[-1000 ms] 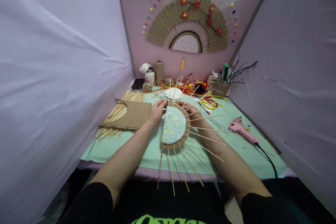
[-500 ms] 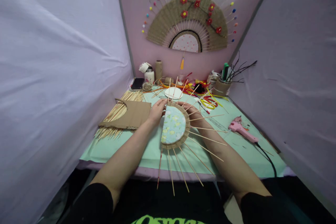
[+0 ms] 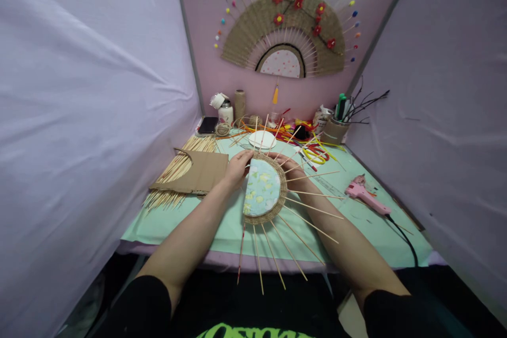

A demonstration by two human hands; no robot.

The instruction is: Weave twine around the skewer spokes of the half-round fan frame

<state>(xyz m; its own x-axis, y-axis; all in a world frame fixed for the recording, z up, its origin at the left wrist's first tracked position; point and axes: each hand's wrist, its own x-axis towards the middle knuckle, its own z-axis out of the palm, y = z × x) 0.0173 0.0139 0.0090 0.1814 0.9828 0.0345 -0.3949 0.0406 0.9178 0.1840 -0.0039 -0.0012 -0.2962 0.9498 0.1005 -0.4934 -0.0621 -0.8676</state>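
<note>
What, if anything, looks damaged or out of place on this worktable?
Two things: the cardboard sheet, lying over loose thin sticks, has a curved notch and a ragged near edge; and the red-blotched stick at the lower end of the half-disc looks odd beside its plain neighbour.

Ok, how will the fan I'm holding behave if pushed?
Your half-round fan looks fairly stiff: gripped near one end, it shows no sag. It's probably light, with thin wooden sticks, which might snap, their ends spread apart.

The head camera looks forward and down across the nearby table (image 3: 158, 226).
</note>
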